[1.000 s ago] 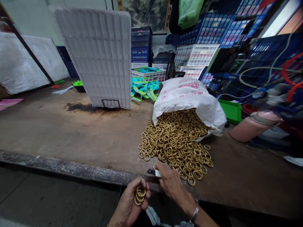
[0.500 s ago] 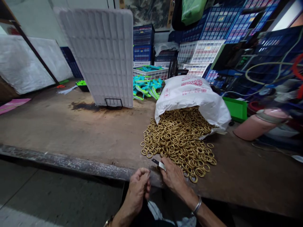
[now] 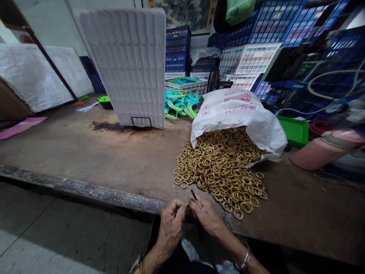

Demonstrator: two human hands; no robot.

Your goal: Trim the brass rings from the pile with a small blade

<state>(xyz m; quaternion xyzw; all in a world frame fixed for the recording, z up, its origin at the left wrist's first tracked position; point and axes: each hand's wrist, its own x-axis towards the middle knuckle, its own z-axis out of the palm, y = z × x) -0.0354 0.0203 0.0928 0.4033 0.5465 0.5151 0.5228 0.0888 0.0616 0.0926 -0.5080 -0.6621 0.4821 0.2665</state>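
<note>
My left hand [image 3: 172, 222] is closed at the table's front edge. Between its fingertips shows a small brass-coloured bit that looks like one of the rings, mostly hidden. Close beside it, my right hand [image 3: 205, 215] grips a small craft knife [image 3: 196, 198], its dark blade pointing up and away from me. The right fingertips almost meet the left ones; whether they touch is unclear. Just beyond the hands lies a heap of brass-coloured rings [image 3: 216, 171], spilling from the mouth of a white woven sack [image 3: 236, 110] with red print.
A tall pale ribbed panel [image 3: 128, 68] stands in a black wire holder on the table [image 3: 99, 160]. Behind it are turquoise and green pieces [image 3: 182, 102] and stacked crates [image 3: 242, 59]. To the right stand a green tray [image 3: 293, 131] and a pink container [image 3: 316, 152].
My hands have come together. The knife in my right hand has turned from pointing left to pointing more upward. The whole view has shifted slightly; heap and sack look unchanged.
</note>
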